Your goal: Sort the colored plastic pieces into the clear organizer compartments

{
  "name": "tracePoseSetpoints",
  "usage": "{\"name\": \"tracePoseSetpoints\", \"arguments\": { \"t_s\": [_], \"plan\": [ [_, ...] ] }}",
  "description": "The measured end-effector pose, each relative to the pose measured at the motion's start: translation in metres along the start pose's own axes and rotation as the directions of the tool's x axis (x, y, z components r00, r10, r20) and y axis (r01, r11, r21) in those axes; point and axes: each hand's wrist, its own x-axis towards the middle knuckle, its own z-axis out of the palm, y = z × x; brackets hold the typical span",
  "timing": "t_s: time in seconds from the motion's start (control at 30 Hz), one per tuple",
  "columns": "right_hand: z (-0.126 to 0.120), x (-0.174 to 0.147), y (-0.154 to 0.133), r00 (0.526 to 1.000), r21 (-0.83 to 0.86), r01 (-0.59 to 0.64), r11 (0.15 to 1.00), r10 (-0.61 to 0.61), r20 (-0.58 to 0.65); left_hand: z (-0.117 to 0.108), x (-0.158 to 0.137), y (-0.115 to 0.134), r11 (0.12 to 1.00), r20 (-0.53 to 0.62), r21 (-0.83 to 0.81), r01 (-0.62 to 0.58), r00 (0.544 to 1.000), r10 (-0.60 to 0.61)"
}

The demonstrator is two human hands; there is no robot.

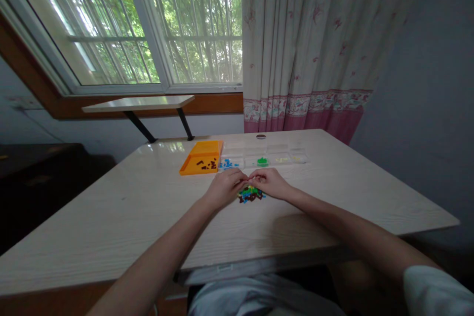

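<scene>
My left hand (228, 185) and my right hand (269, 182) meet at the fingertips over a small pile of coloured plastic pieces (252, 194) on the table. The pile mixes brown, blue, green and yellow bits. Both hands have their fingers pinched together; whatever is between them is too small to make out. Just beyond the hands stands a row of clear boxes holding blue pieces (228, 163), green pieces (262, 161) and pale yellow pieces (281, 160). To their left, an orange box (185, 168) with its lid up contains dark brown pieces (207, 164).
The pale wooden table (129, 227) spreads out on both sides. A small raised shelf (148, 103) on black legs stands at its back left. Behind are a barred window (200, 24) and a flowered curtain (307, 44). A round dark grommet (261, 137) sits near the back edge.
</scene>
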Motion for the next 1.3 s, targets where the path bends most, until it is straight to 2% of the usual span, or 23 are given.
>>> {"name": "tracePoseSetpoints", "arguments": {
  "t_s": [0.2, 0.43, 0.87, 1.07, 1.2, 1.3],
  "plan": [
    [-0.002, -0.001, -0.001, 1.000, -0.016, 0.009, 1.000, -0.009, -0.007, 0.000, -0.001, -0.002, 0.998, 0.013, -0.055, 0.015, 1.000, -0.014],
    [-0.004, -0.001, -0.004, 0.998, 0.003, 0.030, 1.000, -0.030, -0.057, 0.002, 0.000, -0.004, 0.981, -0.048, -0.134, 0.137, 0.988, -0.145],
    [0.000, -0.001, 0.001, 0.998, 0.092, -0.052, 0.994, 0.056, -0.031, 0.002, 0.000, -0.002, 0.982, -0.028, -0.147, 0.123, 0.991, -0.128],
    [-0.001, 0.000, -0.001, 0.999, 0.075, -0.033, 0.997, 0.035, -0.026, 0.001, 0.001, 0.001, 0.981, -0.040, -0.149, 0.125, 0.990, -0.132],
    [-0.010, 0.000, -0.004, 1.000, -0.009, -0.016, 1.000, 0.016, 0.000, -0.003, 0.001, -0.001, 0.979, -0.103, -0.152, 0.136, 0.983, -0.153],
    [-0.020, -0.002, -0.004, 0.995, -0.105, 0.033, 0.994, -0.023, 0.095, -0.012, 0.001, -0.005, 0.978, -0.205, -0.151, 0.144, 0.963, -0.174]
  ]
}}
